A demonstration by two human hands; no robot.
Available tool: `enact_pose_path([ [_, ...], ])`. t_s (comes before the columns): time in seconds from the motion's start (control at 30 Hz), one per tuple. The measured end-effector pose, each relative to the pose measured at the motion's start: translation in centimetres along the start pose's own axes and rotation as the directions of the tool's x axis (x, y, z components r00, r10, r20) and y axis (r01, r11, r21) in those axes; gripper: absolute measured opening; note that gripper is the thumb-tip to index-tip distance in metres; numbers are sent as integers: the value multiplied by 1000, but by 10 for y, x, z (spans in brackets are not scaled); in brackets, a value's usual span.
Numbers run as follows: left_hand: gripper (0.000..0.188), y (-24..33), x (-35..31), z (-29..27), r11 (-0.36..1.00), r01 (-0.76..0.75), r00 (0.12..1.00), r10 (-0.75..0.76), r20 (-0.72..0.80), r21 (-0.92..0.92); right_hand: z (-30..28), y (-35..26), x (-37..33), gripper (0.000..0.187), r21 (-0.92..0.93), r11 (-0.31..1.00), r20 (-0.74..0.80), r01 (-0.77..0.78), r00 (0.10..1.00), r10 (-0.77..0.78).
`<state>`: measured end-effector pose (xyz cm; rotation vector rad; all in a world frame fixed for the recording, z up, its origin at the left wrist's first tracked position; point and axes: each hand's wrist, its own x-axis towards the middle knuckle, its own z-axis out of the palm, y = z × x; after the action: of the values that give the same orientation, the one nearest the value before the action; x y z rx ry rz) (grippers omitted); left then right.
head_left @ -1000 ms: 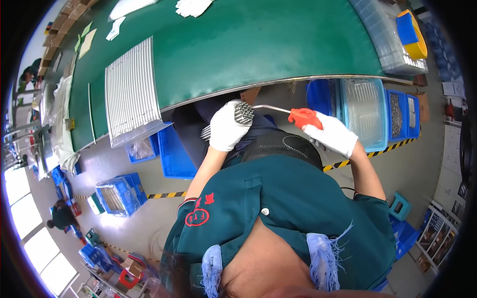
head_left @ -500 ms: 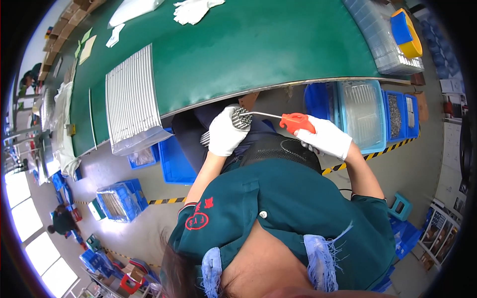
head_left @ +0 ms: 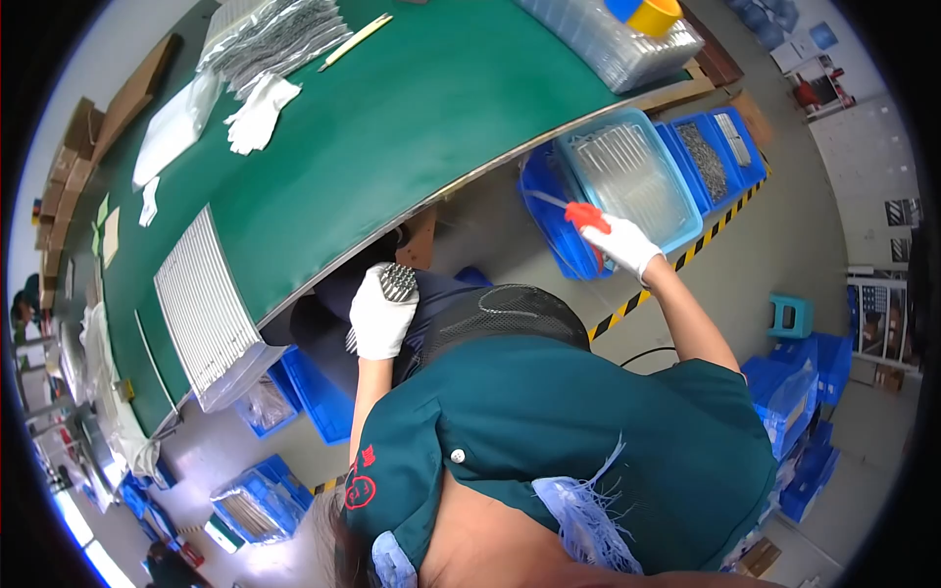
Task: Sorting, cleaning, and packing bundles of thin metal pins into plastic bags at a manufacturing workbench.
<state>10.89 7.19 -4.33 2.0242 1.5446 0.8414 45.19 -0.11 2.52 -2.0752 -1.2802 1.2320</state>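
Observation:
My left hand [head_left: 380, 323], in a white glove, is wrapped round a bundle of thin metal rods [head_left: 399, 282] above my lap. The rods' ends face up and away from me, and their lower ends stick out below the palm. Out to the right, my gloved right hand [head_left: 625, 247] grips a red air blow gun [head_left: 585, 217]. Its thin metal nozzle points left, over a dark blue bin [head_left: 538, 181], apart from the rods. Some of the right hand's fingers are hidden behind the gun's handle.
A green-topped table [head_left: 392, 147] stretches across in front. On it lie a sheet of silvery rods [head_left: 201, 304], a white glove [head_left: 260, 113] and clear plastic trays [head_left: 627, 49]. A light blue bin [head_left: 694, 220] stands right of the table edge. A teal stool [head_left: 790, 316] stands farther right.
My right hand has carried the air blow gun away from the rod ends, out to the right over the bins. The left hand still holds the bundle. The whole view has turned.

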Motion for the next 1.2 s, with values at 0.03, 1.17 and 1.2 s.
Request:
enact_pose_path([
  [0.03,26,2,1,0,1000,12,1000,-12,22,-11,-4,23,6,40,44,988,-50,-151,987,153],
  [1.17,21,7,10,-13,998,50,975,-54,215,25,5,53,40,47,-452,850,403,-271,788,466],
  [1.2,21,-4,11,-9,999,-50,973,47,224,10,10,19,38,45,-216,955,398,-203,875,276],
])
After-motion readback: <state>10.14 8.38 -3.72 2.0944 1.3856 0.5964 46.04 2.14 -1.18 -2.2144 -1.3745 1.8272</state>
